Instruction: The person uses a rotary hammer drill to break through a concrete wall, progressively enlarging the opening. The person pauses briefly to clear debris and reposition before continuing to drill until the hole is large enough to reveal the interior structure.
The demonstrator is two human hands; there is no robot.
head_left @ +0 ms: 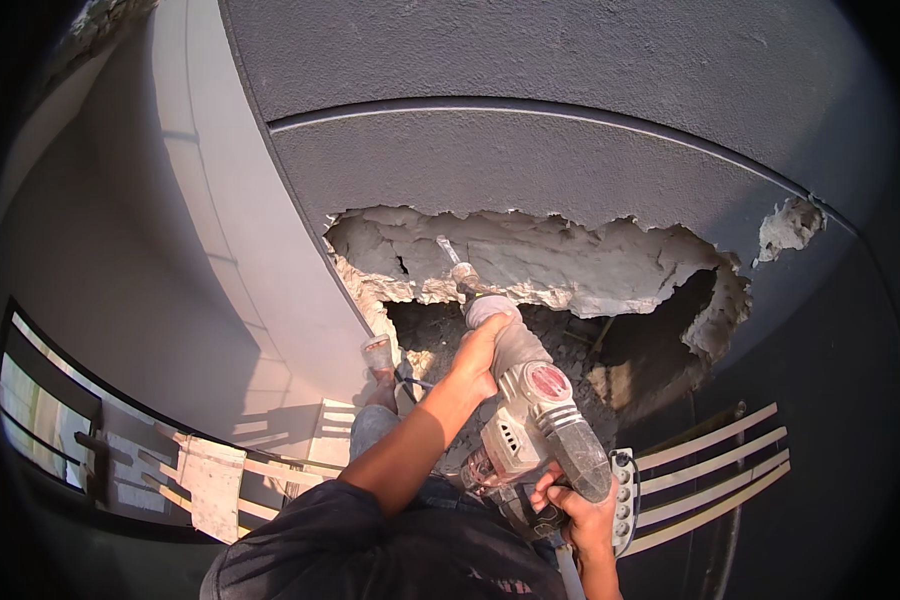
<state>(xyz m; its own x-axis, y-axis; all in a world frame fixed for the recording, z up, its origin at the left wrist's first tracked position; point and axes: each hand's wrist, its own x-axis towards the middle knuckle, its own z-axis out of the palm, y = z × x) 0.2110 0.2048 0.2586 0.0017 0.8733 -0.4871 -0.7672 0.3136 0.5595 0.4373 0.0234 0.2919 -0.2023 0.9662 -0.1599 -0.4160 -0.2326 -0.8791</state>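
Your dust-coated demolition hammer lies across the centre of the frame, running from the lower right up toward the upper left. Your left hand is wrapped around its front collar, the forearm reaching in from the lower left, while your right hand grasps the rear handle near the bottom of the frame. The chisel points into the broken opening at upper centre, its tip over the pale masonry; you cannot tell from here whether the two touch.

The opening has a ragged edge, and darker hollows show in its lower part, just beyond the tool. Around it stands your dark grey textured wall, crossed above the break by a curved groove, with a smaller chipped patch at right. A smooth pale wall fills the left side.

Just right of your right hand is a white power strip, beside light wooden slats at lower right. Your foot shows left of centre, and a dusty board lies across more slats at lower left, near a window.
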